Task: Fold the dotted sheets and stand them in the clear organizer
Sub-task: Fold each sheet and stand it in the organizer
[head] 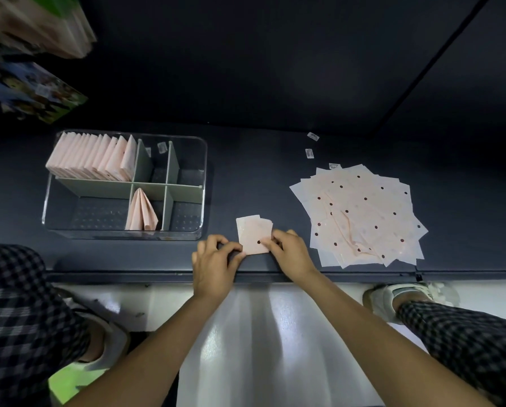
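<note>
A small folded pink dotted sheet (253, 233) lies on the dark table near its front edge. My left hand (213, 259) pinches its lower left corner, and my right hand (290, 251) pinches its lower right edge. To the right a loose pile of flat dotted sheets (360, 215) is spread out. At the left stands the clear organizer (199, 160) with grey-green dividers. Its back left compartment holds a row of several folded sheets (93, 157) on edge. A front middle compartment holds a few more folded sheets (141, 212).
Small white labels (309, 153) lie on the table behind the pile. Blurred packages (31, 89) hang at the upper left. The table's front edge (157, 276) runs just below my hands, with my checked trouser legs and shoes over a glossy white floor beneath.
</note>
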